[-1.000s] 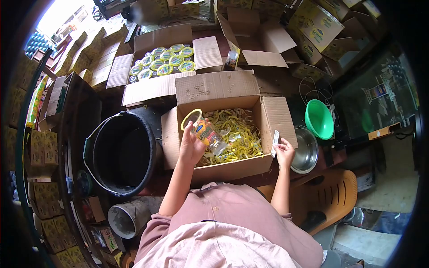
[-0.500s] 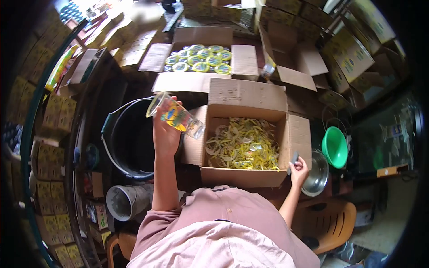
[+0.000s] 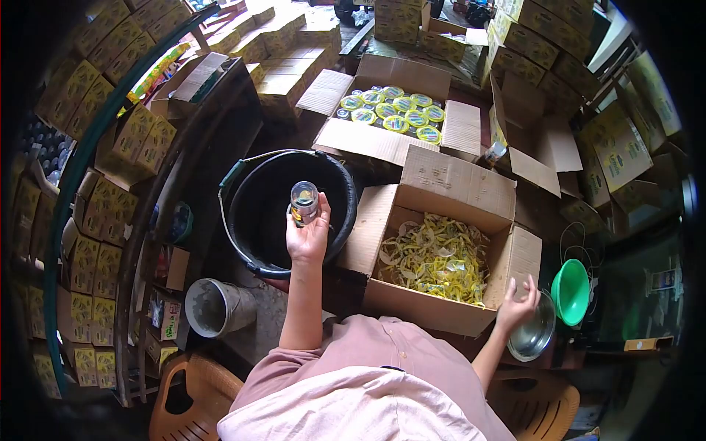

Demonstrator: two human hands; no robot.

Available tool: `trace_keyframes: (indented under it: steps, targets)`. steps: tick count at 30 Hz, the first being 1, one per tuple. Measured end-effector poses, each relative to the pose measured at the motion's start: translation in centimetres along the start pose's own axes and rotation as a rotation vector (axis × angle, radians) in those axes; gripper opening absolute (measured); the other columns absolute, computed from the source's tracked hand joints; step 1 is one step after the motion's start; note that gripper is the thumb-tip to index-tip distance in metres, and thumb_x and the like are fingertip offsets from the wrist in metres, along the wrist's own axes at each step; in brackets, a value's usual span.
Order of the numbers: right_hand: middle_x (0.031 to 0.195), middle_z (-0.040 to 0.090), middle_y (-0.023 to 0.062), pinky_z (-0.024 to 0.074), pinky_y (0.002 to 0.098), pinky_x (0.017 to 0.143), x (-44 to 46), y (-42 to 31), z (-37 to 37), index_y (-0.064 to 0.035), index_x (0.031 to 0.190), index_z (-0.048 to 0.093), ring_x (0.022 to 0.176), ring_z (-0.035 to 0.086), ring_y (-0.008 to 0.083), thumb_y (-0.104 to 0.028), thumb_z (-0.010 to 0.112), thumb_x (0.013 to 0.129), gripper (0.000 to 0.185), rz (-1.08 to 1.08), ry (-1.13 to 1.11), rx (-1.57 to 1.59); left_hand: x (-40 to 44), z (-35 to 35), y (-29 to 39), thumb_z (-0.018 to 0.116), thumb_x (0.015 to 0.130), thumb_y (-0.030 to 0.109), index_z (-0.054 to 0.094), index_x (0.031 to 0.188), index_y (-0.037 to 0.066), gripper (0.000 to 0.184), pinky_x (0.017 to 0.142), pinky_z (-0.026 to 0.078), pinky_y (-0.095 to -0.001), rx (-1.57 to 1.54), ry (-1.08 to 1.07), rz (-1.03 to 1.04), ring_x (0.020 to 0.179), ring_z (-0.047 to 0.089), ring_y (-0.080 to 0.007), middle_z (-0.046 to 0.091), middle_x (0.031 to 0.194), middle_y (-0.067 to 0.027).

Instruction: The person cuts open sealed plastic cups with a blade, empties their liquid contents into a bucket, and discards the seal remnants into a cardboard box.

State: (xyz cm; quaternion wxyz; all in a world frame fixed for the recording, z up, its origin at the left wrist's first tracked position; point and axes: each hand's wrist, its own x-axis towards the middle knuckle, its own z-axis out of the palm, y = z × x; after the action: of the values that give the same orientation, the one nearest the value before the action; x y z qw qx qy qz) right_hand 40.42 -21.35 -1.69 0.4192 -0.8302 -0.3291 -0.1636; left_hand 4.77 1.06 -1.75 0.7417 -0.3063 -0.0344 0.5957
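Observation:
My left hand (image 3: 307, 239) is closed around a clear plastic cup (image 3: 304, 195) with a coloured print. The cup is over the black bucket (image 3: 246, 253), its base facing up toward me; its rim is hidden. My right hand (image 3: 518, 305) has its fingers apart and nothing visible in it. It is by the right flap of an open cardboard box (image 3: 434, 301), above a metal bowl (image 3: 535, 334). Yellow plastic strips and curled scraps (image 3: 437, 261) lie inside that box.
Behind stands an open carton of yellow-lidded cups (image 3: 393, 114). An open cardboard box (image 3: 540, 147) is at the back right, and a green bowl (image 3: 571, 292) at right. A grey bucket (image 3: 220, 307) stands left, near a plastic chair (image 3: 195, 404). Stacked cartons (image 3: 84, 257) line the left.
My left hand has tipped the cup from slanting sideways to base-up over the black bucket. My right hand's fingers have spread, and the dark flat piece it held is no longer visible. The view has shifted.

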Motion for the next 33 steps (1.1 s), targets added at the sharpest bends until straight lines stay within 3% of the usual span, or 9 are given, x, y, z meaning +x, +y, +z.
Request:
trace_keyframes:
  steps: [7, 11, 16, 19, 22, 25, 29, 31, 33]
  targets:
    - [0.111, 0.056, 0.0126, 0.0493, 0.0316, 0.078, -0.5, -19.0, 4.5, -0.0044, 0.11, 0.054, 0.1, 0.056, 0.0238, -0.021, 0.079, 0.063, 0.055, -0.307, -0.661, 0.963, -2.9, -0.5, -2.0, 0.032, 0.091, 0.05, 0.045, 0.118, 0.002, 0.056, 0.097, 0.036, -0.0488, 0.291, -0.105, -0.017, 0.11, 0.048, -0.0321, 0.052, 0.116, -0.0184]
    - [0.117, 0.048, 0.0149, 0.0483, 0.037, 0.083, -2.2, -26.9, 6.9, -0.0087, 0.131, 0.038, 0.101, 0.055, 0.0291, -0.025, 0.078, 0.062, 0.081, -0.762, -0.78, 0.931, -2.9, -1.8, -0.9, 0.026, 0.09, 0.055, 0.038, 0.125, 0.003, 0.064, 0.1, 0.033, -0.0449, 0.538, -0.156, -0.02, 0.115, 0.044, -0.0295, 0.045, 0.125, -0.0169]
    - [0.112, 0.05, 0.0147, 0.0479, 0.0357, 0.084, -5.1, -29.6, 10.5, -0.0071, 0.128, 0.041, 0.095, 0.057, 0.0333, -0.015, 0.073, 0.063, 0.073, -0.738, -1.024, 0.885, -3.5, -1.2, -0.4, 0.026, 0.092, 0.052, 0.031, 0.132, 0.006, 0.061, 0.105, 0.026, -0.04, 0.52, -0.208, 0.059, 0.122, 0.037, -0.0242, 0.039, 0.132, -0.0106]
    - [0.106, 0.053, 0.0142, 0.0498, 0.0355, 0.079, -5.0, -29.8, 11.7, -0.0049, 0.12, 0.047, 0.087, 0.06, 0.0319, -0.007, 0.068, 0.067, 0.057, -0.715, -1.033, 0.896, -4.8, -0.1, -0.5, 0.039, 0.085, 0.06, 0.024, 0.135, 0.003, 0.077, 0.104, 0.026, -0.0421, 0.306, -0.207, -0.191, 0.123, 0.035, -0.0267, 0.034, 0.134, -0.0162]
    - [0.099, 0.055, 0.0156, 0.0491, 0.0365, 0.077, -3.6, -29.4, 12.7, -0.0011, 0.116, 0.05, 0.087, 0.059, 0.0336, -0.007, 0.07, 0.064, 0.056, -0.56, -0.947, 0.986, -9.6, 2.3, -1.6, 0.046, 0.071, 0.074, 0.007, 0.138, -0.004, 0.109, 0.1, 0.028, -0.0504, 0.926, -0.284, -0.512, 0.121, 0.033, -0.0378, 0.024, 0.136, -0.0254]
    - [0.095, 0.057, 0.0163, 0.0495, 0.0346, 0.078, -3.3, -27.8, 14.6, -0.0001, 0.115, 0.05, 0.086, 0.06, 0.0308, -0.008, 0.071, 0.062, 0.058, -0.64, -1.024, 1.025, -11.9, 3.0, 1.3, 0.05, 0.074, 0.068, 0.013, 0.135, -0.007, 0.103, 0.09, 0.041, -0.0464, 1.399, -0.704, -0.595, 0.107, 0.05, -0.0331, 0.045, 0.12, -0.0223]
    - [0.098, 0.06, 0.0119, 0.0492, 0.0304, 0.08, -0.3, -24.8, 13.7, -0.0008, 0.114, 0.052, 0.088, 0.061, 0.018, -0.015, 0.078, 0.062, 0.06, -0.075, -1.029, 1.149, -10.0, 3.4, 2.3, 0.055, 0.082, 0.048, 0.031, 0.128, 0.0, 0.07, 0.072, 0.043, -0.0245, 1.687, -0.533, 0.359, 0.079, 0.049, -0.0134, 0.049, 0.092, -0.0065]
    - [0.098, 0.059, 0.0065, 0.0514, 0.028, 0.076, 2.5, -20.9, 14.8, -0.005, 0.117, 0.05, 0.086, 0.06, 0.0141, -0.01, 0.077, 0.066, 0.058, -0.102, -0.82, 0.999, -8.6, 2.2, 2.7, 0.054, 0.086, 0.039, 0.033, 0.127, 0.003, 0.058, 0.074, 0.038, -0.0227, 2.088, -0.362, 0.914, 0.081, 0.045, -0.012, 0.047, 0.093, -0.006]
    - [0.094, 0.059, 0.005, 0.0506, 0.026, 0.076, 7.5, -17.3, 14.4, -0.0042, 0.112, 0.051, 0.083, 0.059, 0.0127, -0.006, 0.073, 0.069, 0.048, -0.108, -0.48, 0.995, -7.9, 1.0, 2.9, 0.053, 0.087, 0.033, 0.037, 0.122, 0.002, 0.049, 0.075, 0.035, -0.0253, 2.175, -0.314, 0.991, 0.085, 0.044, -0.013, 0.046, 0.094, -0.0069]
